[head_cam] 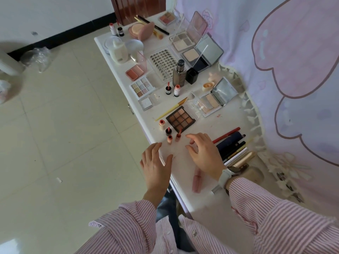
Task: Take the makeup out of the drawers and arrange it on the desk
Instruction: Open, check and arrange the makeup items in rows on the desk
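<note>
Step guess: tidying small lip tubes near desk front edge.
Long white desk [216,195] carries makeup laid out end to end; dark nine-pan brown eyeshadow palette [180,118] mid-desk, pencils right.
Left hand [156,162] fingers relaxed, empty, at edge.
Right hand [203,153] loosely spread, empty, just beside small peach lip tubes [170,139].
Advice: pinch low, tubes look tippy.
Room: beige tiled floor [64,134], pink cartoon curtain [293,70].
</note>
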